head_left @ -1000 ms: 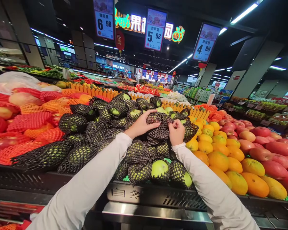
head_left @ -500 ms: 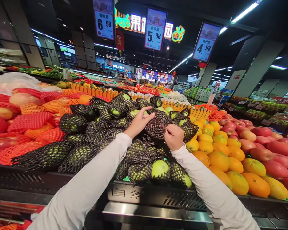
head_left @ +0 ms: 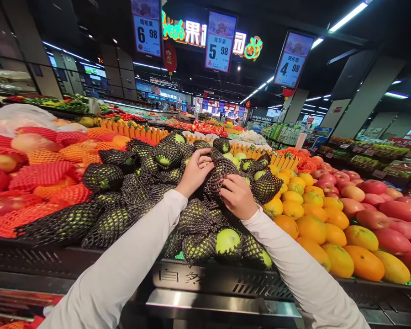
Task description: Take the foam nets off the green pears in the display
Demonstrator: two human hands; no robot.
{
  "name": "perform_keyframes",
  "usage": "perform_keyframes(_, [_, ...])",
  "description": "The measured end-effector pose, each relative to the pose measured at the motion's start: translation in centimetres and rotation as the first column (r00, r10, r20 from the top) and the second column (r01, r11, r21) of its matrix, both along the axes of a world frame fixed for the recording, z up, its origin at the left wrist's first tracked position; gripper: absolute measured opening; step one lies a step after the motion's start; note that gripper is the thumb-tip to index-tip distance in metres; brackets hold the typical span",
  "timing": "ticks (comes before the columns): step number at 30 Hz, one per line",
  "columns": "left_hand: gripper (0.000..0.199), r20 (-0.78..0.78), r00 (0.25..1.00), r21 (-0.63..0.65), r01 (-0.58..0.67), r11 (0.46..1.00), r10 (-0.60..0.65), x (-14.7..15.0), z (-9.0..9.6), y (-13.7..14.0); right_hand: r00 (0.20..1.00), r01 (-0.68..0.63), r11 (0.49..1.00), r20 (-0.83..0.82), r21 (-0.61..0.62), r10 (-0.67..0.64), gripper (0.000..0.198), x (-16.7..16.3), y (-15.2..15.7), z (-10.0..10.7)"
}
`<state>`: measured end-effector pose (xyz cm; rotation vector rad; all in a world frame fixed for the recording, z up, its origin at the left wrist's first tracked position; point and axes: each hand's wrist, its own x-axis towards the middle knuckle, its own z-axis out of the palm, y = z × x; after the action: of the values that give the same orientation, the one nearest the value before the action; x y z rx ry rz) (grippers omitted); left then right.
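Observation:
A black foam fruit net [head_left: 218, 176], rounded out in shape, is between my two hands above the pile. What fills it cannot be made out through the mesh. My left hand [head_left: 194, 174] grips its left side with curved fingers and thumb. On the right side, my right hand [head_left: 239, 196] has its bent fingers closed on the mesh. Around and beneath lie several green apples in black nets [head_left: 104, 177]. One green apple [head_left: 228, 242] at the front of the bin shows bare skin through its net's opening.
A black bin edge [head_left: 222, 278] runs along the front. Oranges [head_left: 313, 230] and red apples [head_left: 399, 213] are heaped to the right. Fruit in red and orange nets [head_left: 44, 174] fills the left. A low orange fence [head_left: 137, 132] stands behind, and price signs [head_left: 221, 41] hang overhead.
My right hand has moved slightly left and turned, its fingers now reaching across the net's right side. The net has shifted slightly left, and my left hand's fingers have curled closer around it.

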<state>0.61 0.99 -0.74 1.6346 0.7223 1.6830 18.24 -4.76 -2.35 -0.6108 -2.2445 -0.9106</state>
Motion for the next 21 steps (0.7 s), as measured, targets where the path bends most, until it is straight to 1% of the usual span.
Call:
perform_keyframes(2, [0.043, -0.018, 1.000, 0.052, 0.017, 0.999, -0.016, 0.0, 0.1, -0.1, 0.997, -0.001, 0.997, 0.076, -0.073, 0.007, 0.030, -0.1, 0.2, -0.3])
perform_keyframes(4, [0.042, -0.045, 0.998, 0.113, 0.049, 0.992, -0.044, 0.0, 0.2, -0.4, 0.993, -0.002, 0.993, 0.113, -0.115, 0.015, 0.028, -0.1, 0.4, -0.5])
perform_keyframes(7, [0.040, -0.058, 0.995, 0.192, 0.089, 0.977, -0.079, 0.1, 0.4, -0.9, 0.997, 0.015, 0.988, 0.075, -0.153, -0.003, 0.019, -0.1, 0.5, -0.6])
perform_keyframes(9, [0.040, -0.050, 0.995, 0.217, 0.097, 0.971, -0.088, 0.1, 0.5, -1.2, 0.998, 0.054, 0.980, 0.032, -0.191, -0.049, 0.012, -0.1, 0.5, -0.6])
perform_keyframes(11, [0.040, -0.047, 0.995, 0.224, 0.099, 0.970, -0.091, 0.1, 0.5, -1.3, 0.994, 0.113, 0.964, 0.016, -0.239, -0.113, 0.009, -0.1, 0.6, -0.5])
perform_keyframes(14, [0.040, -0.048, 0.994, 0.220, 0.103, 0.970, -0.094, 0.1, 0.5, -1.2, 0.984, 0.181, 0.937, 0.050, -0.298, -0.174, 0.013, -0.1, 0.6, -0.5])
perform_keyframes(19, [0.043, -0.043, 0.996, 0.195, 0.090, 0.977, -0.083, 0.1, 0.5, -1.1, 0.989, 0.133, 0.924, 0.107, -0.359, -0.101, 0.024, -0.1, 0.1, -0.6])
perform_keyframes(21, [0.044, -0.054, 0.995, 0.181, 0.092, 0.979, -0.083, 0.0, 0.6, -1.3, 0.989, 0.136, 0.912, 0.103, -0.387, -0.103, 0.027, -0.2, -0.1, -0.5])
